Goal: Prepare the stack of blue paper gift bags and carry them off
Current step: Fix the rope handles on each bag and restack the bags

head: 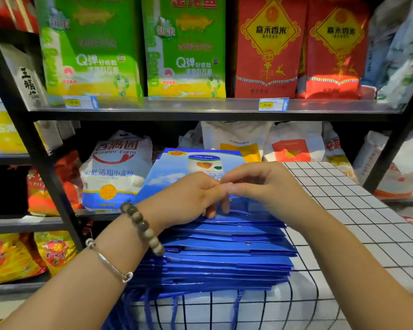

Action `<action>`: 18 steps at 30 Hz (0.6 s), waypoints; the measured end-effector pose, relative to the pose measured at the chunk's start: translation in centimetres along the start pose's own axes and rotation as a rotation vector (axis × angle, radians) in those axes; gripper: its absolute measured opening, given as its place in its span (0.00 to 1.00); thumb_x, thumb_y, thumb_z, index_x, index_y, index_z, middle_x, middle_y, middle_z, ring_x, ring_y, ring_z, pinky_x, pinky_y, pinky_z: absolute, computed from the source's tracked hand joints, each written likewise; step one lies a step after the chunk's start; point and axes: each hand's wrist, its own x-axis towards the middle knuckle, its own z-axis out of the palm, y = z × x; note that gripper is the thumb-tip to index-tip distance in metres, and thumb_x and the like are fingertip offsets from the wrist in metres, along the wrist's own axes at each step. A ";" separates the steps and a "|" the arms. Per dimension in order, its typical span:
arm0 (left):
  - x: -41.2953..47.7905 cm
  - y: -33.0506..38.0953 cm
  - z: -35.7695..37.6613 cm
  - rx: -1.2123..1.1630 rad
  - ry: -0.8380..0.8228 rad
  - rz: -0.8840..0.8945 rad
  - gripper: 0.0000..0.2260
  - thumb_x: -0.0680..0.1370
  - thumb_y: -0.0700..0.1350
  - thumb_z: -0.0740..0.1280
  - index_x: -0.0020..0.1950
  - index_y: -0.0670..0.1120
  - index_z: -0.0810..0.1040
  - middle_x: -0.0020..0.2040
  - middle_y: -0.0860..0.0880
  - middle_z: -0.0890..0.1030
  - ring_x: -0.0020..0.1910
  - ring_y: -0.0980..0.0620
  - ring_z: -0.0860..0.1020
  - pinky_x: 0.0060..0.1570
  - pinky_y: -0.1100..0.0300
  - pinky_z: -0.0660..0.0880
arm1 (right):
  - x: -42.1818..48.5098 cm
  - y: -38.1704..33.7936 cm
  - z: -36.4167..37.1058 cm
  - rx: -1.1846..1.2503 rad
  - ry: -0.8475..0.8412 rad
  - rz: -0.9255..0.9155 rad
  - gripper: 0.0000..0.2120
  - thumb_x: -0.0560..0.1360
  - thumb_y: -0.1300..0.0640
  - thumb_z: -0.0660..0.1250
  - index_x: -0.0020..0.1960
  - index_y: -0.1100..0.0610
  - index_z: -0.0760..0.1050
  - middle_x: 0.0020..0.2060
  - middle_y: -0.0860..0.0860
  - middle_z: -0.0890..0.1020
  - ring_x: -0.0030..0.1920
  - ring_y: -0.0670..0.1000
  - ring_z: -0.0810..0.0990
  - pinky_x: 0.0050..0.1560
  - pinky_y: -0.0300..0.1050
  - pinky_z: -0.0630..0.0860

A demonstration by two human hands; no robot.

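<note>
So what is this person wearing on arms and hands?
No sleeves or gloves show. Behind the left hand, the wrist carries a bracelet of round grey-brown beads, with a thin silver bangle further up the forearm. The right hand and forearm wear nothing.

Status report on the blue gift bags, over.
Left hand and right hand fingertips together over the stack, grip unclear. Blue gift bags stacked flat on grid table, cords hanging off near edge. Nothing on stack but hands.
</note>
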 end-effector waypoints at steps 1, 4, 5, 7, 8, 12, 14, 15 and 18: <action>-0.1 0.1 -0.1 -0.044 -0.004 0.001 0.20 0.80 0.54 0.55 0.33 0.51 0.78 0.23 0.54 0.74 0.23 0.61 0.68 0.29 0.70 0.65 | 0.0 0.1 0.0 0.014 -0.001 0.017 0.11 0.68 0.66 0.71 0.42 0.51 0.80 0.36 0.41 0.84 0.42 0.40 0.81 0.45 0.32 0.75; -0.4 0.2 -0.3 -0.078 -0.046 -0.014 0.21 0.80 0.54 0.53 0.35 0.49 0.79 0.23 0.55 0.74 0.23 0.61 0.68 0.28 0.72 0.65 | -0.1 0.5 0.0 0.005 -0.009 0.012 0.10 0.68 0.68 0.70 0.39 0.53 0.81 0.32 0.43 0.83 0.38 0.40 0.81 0.42 0.30 0.75; -0.4 0.3 -0.3 -0.070 -0.054 -0.024 0.21 0.80 0.55 0.53 0.36 0.48 0.79 0.23 0.55 0.75 0.24 0.61 0.68 0.29 0.73 0.65 | -0.1 0.6 0.1 0.021 0.011 0.010 0.10 0.68 0.69 0.70 0.38 0.55 0.81 0.31 0.45 0.83 0.36 0.41 0.80 0.41 0.30 0.74; -0.4 0.4 -0.1 -0.074 -0.015 -0.044 0.22 0.78 0.58 0.53 0.36 0.48 0.79 0.25 0.55 0.77 0.25 0.61 0.70 0.33 0.71 0.67 | -0.2 0.8 0.2 0.030 0.076 0.010 0.10 0.68 0.70 0.68 0.36 0.56 0.81 0.28 0.47 0.82 0.33 0.42 0.79 0.38 0.30 0.74; -0.3 0.3 0.1 -0.055 0.029 -0.029 0.22 0.76 0.62 0.55 0.36 0.49 0.80 0.28 0.53 0.78 0.28 0.61 0.72 0.36 0.68 0.69 | -0.3 0.8 0.0 0.031 0.110 0.018 0.11 0.69 0.71 0.67 0.35 0.56 0.81 0.27 0.48 0.82 0.32 0.43 0.79 0.37 0.30 0.74; -0.9 -0.2 0.1 0.271 0.042 0.030 0.13 0.69 0.61 0.69 0.47 0.55 0.81 0.45 0.59 0.80 0.44 0.61 0.75 0.49 0.64 0.71 | -1.1 1.0 -1.6 -0.070 0.054 0.095 0.13 0.72 0.68 0.66 0.35 0.53 0.80 0.27 0.46 0.82 0.31 0.41 0.79 0.37 0.30 0.74; -1.2 -0.2 -0.1 0.373 0.017 0.022 0.15 0.69 0.59 0.70 0.52 0.56 0.81 0.45 0.61 0.78 0.43 0.64 0.74 0.48 0.70 0.68 | -1.6 1.3 -2.3 -0.173 -0.014 0.121 0.12 0.72 0.67 0.66 0.36 0.53 0.79 0.28 0.43 0.82 0.32 0.39 0.78 0.37 0.28 0.72; -1.3 -0.2 -0.2 0.396 0.019 0.020 0.15 0.69 0.59 0.70 0.53 0.55 0.82 0.42 0.62 0.77 0.41 0.65 0.74 0.44 0.74 0.67 | -1.8 1.4 -2.5 -0.191 -0.037 0.131 0.11 0.72 0.67 0.66 0.36 0.53 0.80 0.29 0.43 0.82 0.32 0.38 0.77 0.37 0.29 0.73; -1.7 0.1 -0.5 0.404 0.038 0.031 0.14 0.69 0.59 0.70 0.50 0.55 0.83 0.34 0.63 0.77 0.38 0.69 0.73 0.39 0.76 0.66 | -2.2 1.7 -2.6 -0.191 -0.081 0.147 0.10 0.72 0.66 0.67 0.37 0.53 0.80 0.32 0.42 0.82 0.35 0.39 0.78 0.39 0.33 0.74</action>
